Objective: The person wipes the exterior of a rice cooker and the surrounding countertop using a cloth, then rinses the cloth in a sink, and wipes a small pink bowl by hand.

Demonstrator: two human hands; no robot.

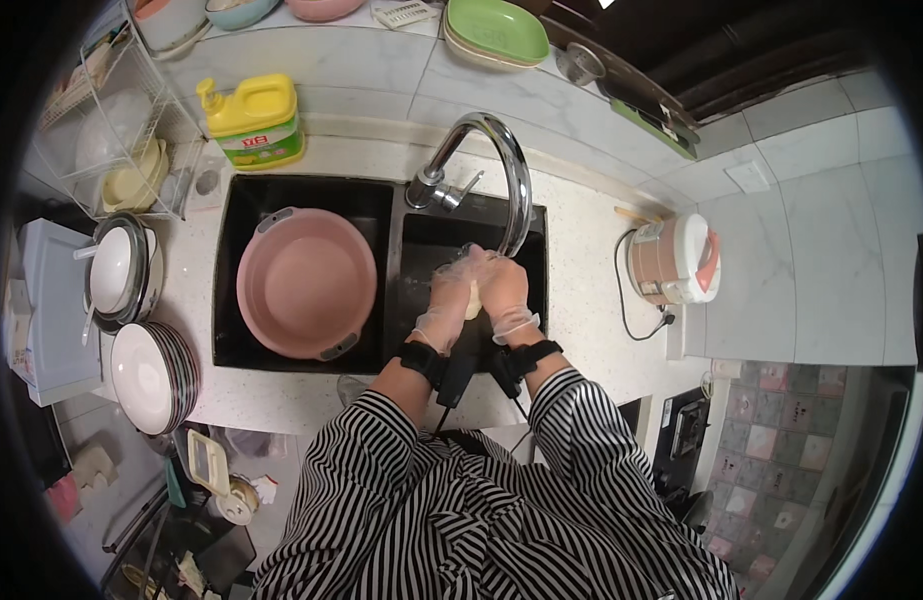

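Note:
Both my hands wear clear disposable gloves and meet over the right basin (pixel 424 259) of a black double sink, below the spout of the chrome faucet (pixel 517 172). My left hand (pixel 451 289) and my right hand (pixel 504 283) are close together, fingers bent inward. A small pale, cream-coloured thing (pixel 473 301) shows between them; what it is cannot be told. The fingertips are partly hidden by the hands and the blurred gloves. In the left basin, to the left of my hands, rests a round pink plastic basin (pixel 307 281).
A yellow detergent jug (pixel 259 124) with a pump stands behind the left basin. Stacked plates (pixel 142 379) and bowls (pixel 116 270) line the counter's left side. A pink and white rice cooker (pixel 667 259) with its cord stands at right. Green trays (pixel 499 31) sit on the ledge.

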